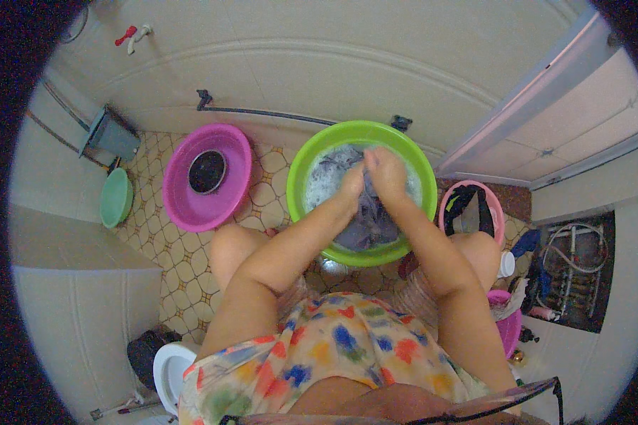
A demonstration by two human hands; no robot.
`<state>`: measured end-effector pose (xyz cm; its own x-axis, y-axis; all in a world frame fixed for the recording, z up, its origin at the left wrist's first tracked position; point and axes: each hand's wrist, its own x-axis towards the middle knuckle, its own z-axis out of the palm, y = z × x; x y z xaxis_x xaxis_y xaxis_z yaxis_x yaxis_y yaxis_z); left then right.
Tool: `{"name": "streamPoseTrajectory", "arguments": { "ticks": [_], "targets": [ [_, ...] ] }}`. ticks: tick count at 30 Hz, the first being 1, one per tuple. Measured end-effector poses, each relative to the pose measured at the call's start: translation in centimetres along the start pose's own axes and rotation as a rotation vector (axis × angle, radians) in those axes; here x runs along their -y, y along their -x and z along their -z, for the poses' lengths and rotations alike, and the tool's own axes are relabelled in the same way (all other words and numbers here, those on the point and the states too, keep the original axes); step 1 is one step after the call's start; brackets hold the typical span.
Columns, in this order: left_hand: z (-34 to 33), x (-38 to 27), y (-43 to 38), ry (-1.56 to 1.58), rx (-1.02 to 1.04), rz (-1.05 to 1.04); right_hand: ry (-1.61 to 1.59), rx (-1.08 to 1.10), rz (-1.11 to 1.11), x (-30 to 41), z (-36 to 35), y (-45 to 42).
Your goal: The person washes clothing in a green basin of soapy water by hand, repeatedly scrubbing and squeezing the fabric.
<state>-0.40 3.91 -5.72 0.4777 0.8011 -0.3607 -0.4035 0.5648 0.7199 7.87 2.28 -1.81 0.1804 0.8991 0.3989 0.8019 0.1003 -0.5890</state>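
A lime green plastic basin [362,260] stands on the floor between my knees, holding sudsy water and a soaked dark grey-purple cloth [369,226]. Both hands are over the middle of the basin, close together. My left hand [352,183] grips part of the wet cloth. Beside it, my right hand [385,172] is closed on the cloth too; its fingers are somewhat blurred. The bunched fabric hangs from between the hands into the water, where its lower part spreads towards the near rim. Foam lies mostly at the basin's left side.
A magenta basin [178,204] with a dark round vessel [207,171] inside stands left, beside a small green basin [117,199]. At right are a pink basin [500,212] with dark clothes and a white container [506,264]. A pipe [271,114] runs along the wall behind.
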Motion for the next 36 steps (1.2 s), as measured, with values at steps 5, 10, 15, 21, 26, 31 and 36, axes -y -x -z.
{"name": "streamPoseTrajectory", "arguments": {
  "ticks": [5, 10, 15, 21, 26, 31, 36],
  "targets": [
    [6.5, 2.5, -3.7, 0.365, 0.349, 0.046, 0.079, 0.443, 0.058, 2.9, -1.6, 1.5],
    [-0.3, -0.8, 0.7, 0.069, -0.006, 0.011, 0.003, 0.008, -0.036, -0.9, -0.7, -0.6],
    [1.8, 0.0, 0.1, -0.038, -0.029, -0.114, 0.015, -0.009, 0.178, 1.3, -1.1, 0.5],
    [-1.3, -1.1, 1.8, 0.007, 0.097, 0.014, 0.073, -0.039, 0.033, -1.0, 0.1, -0.7],
    [1.3, -0.3, 0.6, -0.073, -0.01, -0.065, 0.006, -0.077, 0.268, 2.3, -1.9, 2.5],
    [1.2, -0.7, 1.2, -0.047, 0.01, -0.019, -0.053, 0.056, -0.041, 0.3, -0.3, 0.5],
    [2.2, -4.0, 0.9, -0.437, -0.246, -0.141, -0.119, 0.257, -0.177, -2.9, -0.2, -0.6]
  ]
}}
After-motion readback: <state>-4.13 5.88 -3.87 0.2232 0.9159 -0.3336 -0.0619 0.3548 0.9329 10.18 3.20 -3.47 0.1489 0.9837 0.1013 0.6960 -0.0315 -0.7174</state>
